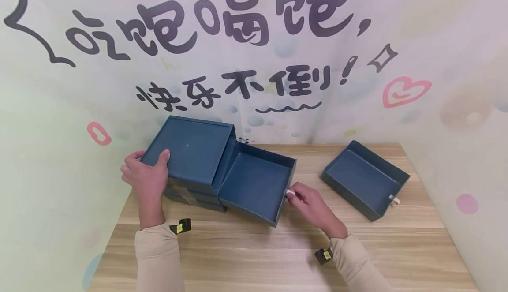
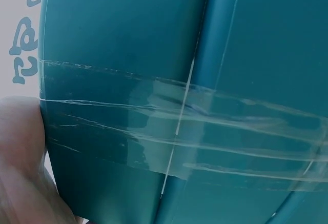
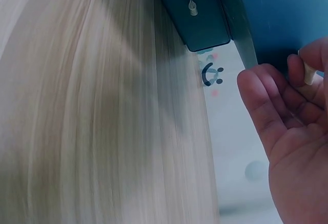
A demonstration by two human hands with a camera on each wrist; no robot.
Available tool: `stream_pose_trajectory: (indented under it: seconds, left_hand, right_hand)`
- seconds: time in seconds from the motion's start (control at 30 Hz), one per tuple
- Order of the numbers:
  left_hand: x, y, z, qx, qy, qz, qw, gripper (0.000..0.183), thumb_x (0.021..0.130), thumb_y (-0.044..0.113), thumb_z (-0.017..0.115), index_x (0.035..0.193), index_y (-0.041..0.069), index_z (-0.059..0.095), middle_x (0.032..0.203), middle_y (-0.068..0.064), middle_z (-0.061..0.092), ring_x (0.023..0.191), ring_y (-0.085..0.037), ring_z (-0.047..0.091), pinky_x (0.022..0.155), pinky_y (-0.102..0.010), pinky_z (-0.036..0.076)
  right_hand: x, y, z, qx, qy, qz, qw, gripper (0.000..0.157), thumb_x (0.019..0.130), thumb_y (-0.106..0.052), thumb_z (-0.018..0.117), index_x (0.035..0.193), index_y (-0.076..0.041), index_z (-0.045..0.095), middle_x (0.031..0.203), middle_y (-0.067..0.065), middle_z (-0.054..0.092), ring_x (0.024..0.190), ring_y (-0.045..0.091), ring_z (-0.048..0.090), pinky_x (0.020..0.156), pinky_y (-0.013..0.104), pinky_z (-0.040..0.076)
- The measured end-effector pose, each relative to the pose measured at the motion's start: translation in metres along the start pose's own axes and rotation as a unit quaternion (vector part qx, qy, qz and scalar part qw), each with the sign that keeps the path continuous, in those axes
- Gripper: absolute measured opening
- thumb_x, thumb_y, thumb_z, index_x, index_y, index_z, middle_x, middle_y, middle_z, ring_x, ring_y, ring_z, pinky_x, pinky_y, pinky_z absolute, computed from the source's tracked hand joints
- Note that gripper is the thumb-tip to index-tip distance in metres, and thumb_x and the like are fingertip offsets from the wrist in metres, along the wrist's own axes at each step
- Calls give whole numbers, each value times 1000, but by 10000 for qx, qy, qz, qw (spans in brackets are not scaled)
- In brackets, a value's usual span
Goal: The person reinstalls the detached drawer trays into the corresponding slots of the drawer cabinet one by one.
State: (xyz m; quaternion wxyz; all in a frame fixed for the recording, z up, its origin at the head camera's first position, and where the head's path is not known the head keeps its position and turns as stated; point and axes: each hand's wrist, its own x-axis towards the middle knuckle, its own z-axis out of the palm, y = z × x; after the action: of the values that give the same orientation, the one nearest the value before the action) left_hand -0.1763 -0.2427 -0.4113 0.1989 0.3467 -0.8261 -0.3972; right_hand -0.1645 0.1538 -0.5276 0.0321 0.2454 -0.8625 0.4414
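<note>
While the left hand grips the left end of the dark blue, box-shaped plastic drawer cabinet, thumb over its top, the right hand pinches the small white pull tab on the dark blue, open-topped plastic drawer. That drawer juts from the cabinet's right side, its inner end at the cabinet's opening; how deep it sits there I cannot tell. The line from opening to tab slants right and slightly toward the person, so the right hand is nearer the drawer, with the left hand at the cabinet's opposite end. Wrinkled clear tape crosses the cabinet's near side. Well right of the cabinet, a second dark blue, rectangular plastic drawer rests on the pale wood-grain tabletop, its tabbed end turned away from the cabinet.
</note>
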Motion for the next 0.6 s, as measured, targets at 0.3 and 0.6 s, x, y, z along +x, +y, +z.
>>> stream_pose_trajectory:
  seconds: [0.3,0.6]
  left_hand:
    - [2,1,-1,6,-34,-70,10000,78,80,60,63,135,11,35,131,-23,34,122,-35,29,95,-49,33]
    - [1,0,1,-14,40,-9,10000,76,81,57,64,133,10,36,129,-24,35,120,-37,29,94,-48,32]
  right_hand:
    - [4,-3,1,-113,388,180,9990,6,92,-28,63,88,-24,64,80,-14,58,70,1,52,63,19,46]
    - [8,-5,-1,-511,978,113,9938,7,87,-28,69,93,-24,70,81,-12,62,72,1,55,65,19,50]
